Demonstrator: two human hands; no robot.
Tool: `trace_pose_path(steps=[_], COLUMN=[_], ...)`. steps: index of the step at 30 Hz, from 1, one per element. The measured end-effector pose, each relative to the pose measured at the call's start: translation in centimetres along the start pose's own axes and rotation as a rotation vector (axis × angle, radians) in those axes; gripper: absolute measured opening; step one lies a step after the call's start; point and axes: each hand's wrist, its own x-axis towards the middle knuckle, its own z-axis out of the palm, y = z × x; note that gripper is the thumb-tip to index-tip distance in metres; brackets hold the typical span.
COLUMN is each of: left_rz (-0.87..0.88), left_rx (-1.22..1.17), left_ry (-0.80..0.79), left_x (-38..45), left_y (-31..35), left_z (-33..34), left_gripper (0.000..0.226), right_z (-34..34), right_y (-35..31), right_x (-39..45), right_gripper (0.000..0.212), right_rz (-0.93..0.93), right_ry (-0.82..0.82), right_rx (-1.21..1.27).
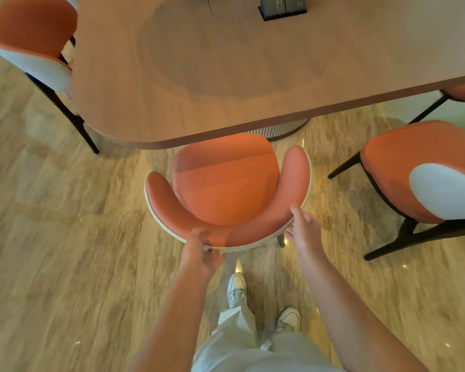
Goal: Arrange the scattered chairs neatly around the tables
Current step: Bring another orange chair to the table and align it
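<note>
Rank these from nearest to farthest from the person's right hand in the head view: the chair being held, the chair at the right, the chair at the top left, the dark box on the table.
From the right hand:
1. Held chair, touching it, centre.
2. Right chair, beside it on the right.
3. Dark box, on the table, top.
4. Top-left chair, far corner.

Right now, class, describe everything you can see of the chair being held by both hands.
The held chair has an orange padded seat and a curved wraparound backrest, orange inside, pale woven-looking outside. It stands upright on the wood-look floor, its seat front tucked just under the table edge. The left hand grips the backrest rim; the right hand holds its right side.
</note>
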Motion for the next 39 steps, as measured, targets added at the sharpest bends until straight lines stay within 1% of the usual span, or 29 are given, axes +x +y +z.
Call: trace_pose_path(steps=[2,4,8,10,14,17,22,25,31,35,39], left_rz=[0.067,0.153,0.393,0.493,0.602,0.662,0.716,0.749,0.722,0.666,0.623], left_rx=[-0.008,0.004,0.075,0.117,0.143,0.165,0.292,0.387,0.505,0.586,0.647], left_ry=[-0.035,-0.082,-0.107,-0.144,-0.306,-0.439,-0.626,-0.727,-0.895,-1.015,-1.11], left_x=[-2.0,-4.2,-10.3,-13.7,-19.5,-22.2,-25.8,-27.6,-28.2,-28.6,-29.0], left_y=[0.0,0.1,0.0,-0.5,-2.3,-3.7,-5.3,-6.3,-7.5,-7.6,-8.5], left_z=[0.6,1.4,4.7,6.5,9.6,11.9,17.1,20.3,26.7,31.3,36.1], left_gripper=[0.013,0.019,0.027,0.031,0.037,0.044,0.049,0.052,0.054,0.054,0.052], right_z=[-0.9,-1.7,-4.4,-6.2,-10.6,-14.1,-20.6,-24.0,-28.6,-30.9,-33.5], right_y=[-1.5,-3.4,-7.5,-9.0,-11.1,-13.1,-16.7,-17.7,-18.8,-20.0,-21.2], right_x=[-1.5,-3.0,-6.6,-8.2,-11.4,-13.3,-15.5,-16.0,-15.4,-14.7,-13.9], right_gripper=[0.037,0.046,0.054,0.058,0.059,0.057,0.055,0.052,0.05,0.056,0.053], right_rz=[-0.059,-0.119,-0.236,-0.287,-0.396,-0.446,-0.561,-0.622,-0.618,-0.602,-0.6], right_ry=[-0.056,-0.114,-0.242,-0.291,-0.322,-0.325,-0.233,-0.138,0.02,0.16,0.291], right_rx=[0.018,0.043,0.066,0.069,0.129,0.161,0.237,0.289,0.407,0.488,0.574])
